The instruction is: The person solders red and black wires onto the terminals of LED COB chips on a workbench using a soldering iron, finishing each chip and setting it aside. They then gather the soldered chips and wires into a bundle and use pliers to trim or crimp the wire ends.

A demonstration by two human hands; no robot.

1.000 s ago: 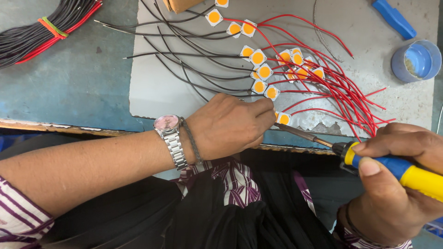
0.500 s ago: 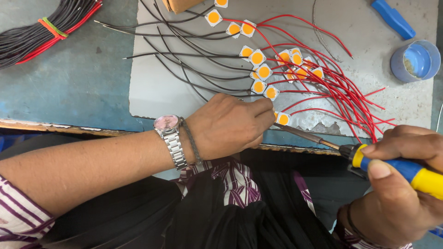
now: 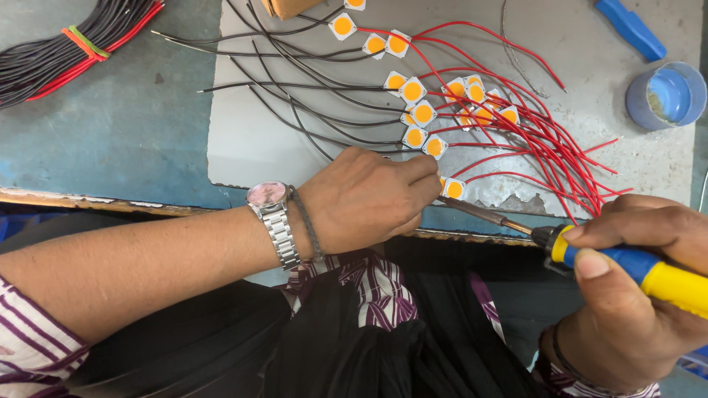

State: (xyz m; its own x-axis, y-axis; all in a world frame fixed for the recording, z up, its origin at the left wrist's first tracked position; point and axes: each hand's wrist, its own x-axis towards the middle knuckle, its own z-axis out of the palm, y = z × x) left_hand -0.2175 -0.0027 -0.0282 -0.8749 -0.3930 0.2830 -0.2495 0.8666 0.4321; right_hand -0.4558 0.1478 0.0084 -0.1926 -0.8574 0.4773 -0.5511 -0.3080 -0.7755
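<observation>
- Head view: a small square LED chip is pinned at the near edge of the grey mat on the desk, just past the left hand, fingers pressed together.
- A soldering iron is gripped by the right hand, fingers wrapped round the handle.
- Its long axis is angled up-left, tip touching or just beside the chip.

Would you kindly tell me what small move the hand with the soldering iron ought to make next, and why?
Probably ease the soldering iron tip slightly forward onto the pad of the small square LED chip. The right hand holds the iron with its tip lying just beside that chip, while the left hand pinches down there, seemingly steadying it at the grey mat edge.
</observation>
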